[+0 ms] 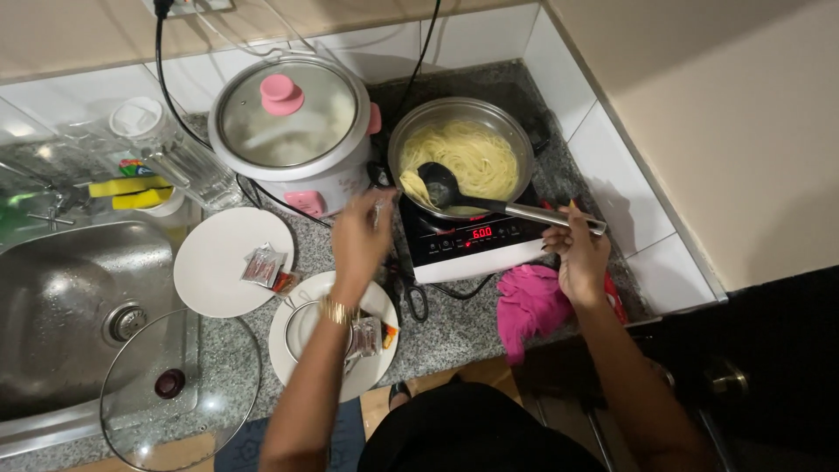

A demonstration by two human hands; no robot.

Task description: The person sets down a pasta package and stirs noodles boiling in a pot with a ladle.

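Noodles [472, 157] sit in the pot [521, 140] on the hot plate [463, 245], back of the counter, next to the rice cooker [293, 122]. Black ladle [441, 185] has its bowl at the near rim of the pot w/ a clump of noodles on it; its metal handle sticks out to the right over the hot plate.

To do this bit well, I think: keep the ladle low in the pot, lift slow so noodles don't slide off, keep the bowl level, & keep fingers far from the hot rim. Pot has no hand on it, so push soft or it may slip.

Right hand [578, 253] is up by the end of the handle, fingers curled round it, wrist bent, forearm coming up from bottom right. Left hand [360, 236] reaches fwd over the counter b/w cooker & hot plate, fingers pinched on a small shiny thing; can't tell what it is, it's blurry. Gold watch on that wrist. Left arm crosses over a plate [293, 354] w/ a strainer & packets.
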